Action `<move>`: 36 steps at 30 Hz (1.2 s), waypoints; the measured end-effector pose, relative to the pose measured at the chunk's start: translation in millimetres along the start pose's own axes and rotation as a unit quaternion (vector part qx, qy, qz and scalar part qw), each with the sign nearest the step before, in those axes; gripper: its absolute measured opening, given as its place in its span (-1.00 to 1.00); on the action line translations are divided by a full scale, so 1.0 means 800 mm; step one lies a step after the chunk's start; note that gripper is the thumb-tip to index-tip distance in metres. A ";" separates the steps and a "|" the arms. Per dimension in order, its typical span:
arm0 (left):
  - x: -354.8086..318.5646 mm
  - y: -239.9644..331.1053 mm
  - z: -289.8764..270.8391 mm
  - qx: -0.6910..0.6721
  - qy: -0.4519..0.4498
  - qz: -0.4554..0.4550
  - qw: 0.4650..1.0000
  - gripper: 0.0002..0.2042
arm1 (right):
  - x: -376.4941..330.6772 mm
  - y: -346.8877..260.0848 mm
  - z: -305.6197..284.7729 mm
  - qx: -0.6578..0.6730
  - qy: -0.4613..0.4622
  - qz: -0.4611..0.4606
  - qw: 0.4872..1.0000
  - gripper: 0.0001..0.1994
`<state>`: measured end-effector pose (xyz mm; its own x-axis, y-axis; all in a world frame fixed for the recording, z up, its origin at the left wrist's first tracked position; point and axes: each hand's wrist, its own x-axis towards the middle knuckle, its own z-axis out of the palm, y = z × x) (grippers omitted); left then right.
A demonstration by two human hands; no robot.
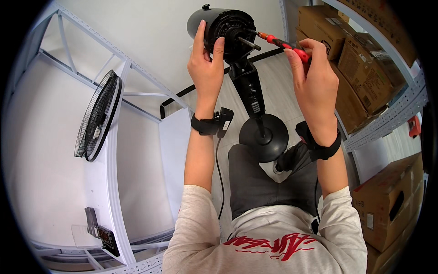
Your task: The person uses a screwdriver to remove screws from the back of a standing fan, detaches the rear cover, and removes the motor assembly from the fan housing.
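Observation:
A black stand fan without its guard and blades stands before me, its motor housing [235, 22] at the top and a metal shaft [250, 44] jutting from the front. My left hand [207, 68] holds the left side of the housing, index finger stretched along it and thumb at its front; the other fingers are partly hidden. My right hand [317, 84] is closed around a red and black screwdriver [284, 44]. Its tip meets the right side of the motor's front face; the screw, if any, is too small to make out. Below are the black column [248, 89] and round base [250, 139].
On the white shelf [102, 192] at left rests a round fan guard [98, 118]. Nearer on that shelf lies a screwdriver bit case [107, 239] with a clear lid. Cardboard boxes [365, 68] fill the right rack, and another box [388, 201] stands at lower right. A cable [220, 178] hangs from my left wrist.

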<state>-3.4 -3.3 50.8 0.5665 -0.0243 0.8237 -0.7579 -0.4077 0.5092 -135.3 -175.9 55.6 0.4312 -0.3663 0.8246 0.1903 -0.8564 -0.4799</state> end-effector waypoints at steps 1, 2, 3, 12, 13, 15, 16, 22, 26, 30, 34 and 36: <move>0.000 0.000 0.000 0.001 -0.001 0.000 1.000 -0.49 | -0.002 -0.002 -0.001 -0.042 -0.022 0.032 0.998 -0.76; 0.000 0.000 0.001 -0.001 -0.001 0.001 1.000 -0.49 | -0.001 0.000 -0.001 -0.053 -0.025 0.028 0.998 -0.76; 0.000 0.000 0.000 -0.002 -0.001 0.002 1.000 -0.49 | 0.000 0.004 -0.001 -0.063 -0.029 0.023 0.997 -0.76; -0.001 0.007 -0.004 -0.004 -0.014 -0.023 1.000 -0.49 | 0.008 0.006 -0.011 0.035 0.014 -0.109 0.993 -0.82; -0.002 0.007 -0.003 -0.002 -0.014 -0.023 1.000 -0.49 | 0.008 0.006 -0.012 0.052 0.007 -0.095 0.994 -0.82; -0.002 0.005 -0.003 0.000 -0.015 -0.024 1.000 -0.49 | 0.006 0.003 -0.008 0.082 0.011 -0.051 0.995 -0.79; -0.001 0.005 -0.003 0.002 -0.015 -0.024 1.000 -0.49 | 0.004 0.003 -0.006 0.096 0.013 -0.029 0.995 -0.77; -0.001 0.006 -0.002 -0.007 -0.008 -0.018 1.000 -0.50 | -0.005 0.017 -0.001 -0.099 -0.027 0.014 0.995 -0.57; -0.002 0.007 -0.003 -0.008 -0.008 -0.021 1.000 -0.50 | 0.000 0.011 -0.011 -0.133 -0.063 0.003 0.989 -0.57; -0.002 0.005 -0.003 -0.012 -0.009 -0.023 1.000 -0.50 | 0.007 0.007 -0.018 -0.052 -0.048 -0.043 0.997 -0.69; -0.002 0.005 0.000 -0.008 -0.004 -0.022 1.000 -0.50 | 0.005 0.008 -0.016 0.039 -0.033 -0.036 0.998 -0.71; -0.002 0.008 -0.002 -0.011 -0.005 -0.025 1.000 -0.51 | 0.003 0.005 -0.013 0.065 -0.026 -0.011 0.997 -0.73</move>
<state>-9.7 -4.7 53.1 0.6069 -0.0142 0.7947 -0.7358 -0.3882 0.5549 -142.9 -184.1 58.9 0.4708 -0.3258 0.8199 0.3112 -0.8083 -0.4999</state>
